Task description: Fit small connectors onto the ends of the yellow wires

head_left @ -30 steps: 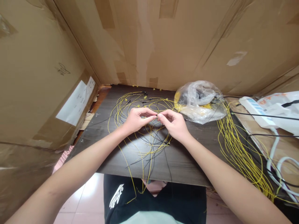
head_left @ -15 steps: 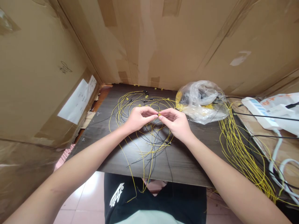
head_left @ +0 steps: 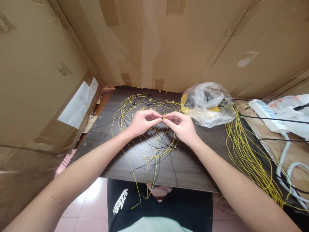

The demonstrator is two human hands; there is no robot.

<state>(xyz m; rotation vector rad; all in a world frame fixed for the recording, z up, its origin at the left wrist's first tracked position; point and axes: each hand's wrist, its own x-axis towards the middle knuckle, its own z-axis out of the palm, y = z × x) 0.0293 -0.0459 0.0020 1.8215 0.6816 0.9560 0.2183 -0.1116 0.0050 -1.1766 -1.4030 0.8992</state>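
i hold my left hand (head_left: 142, 122) and my right hand (head_left: 180, 125) close together over the dark table (head_left: 193, 167). both are curled tight, pinching a tiny yellow piece (head_left: 164, 118) and a thin wire end between the fingertips, just above the loose yellow wires (head_left: 135, 106). i think i am fitting the piece onto the wire. next it needs a small, steady push.
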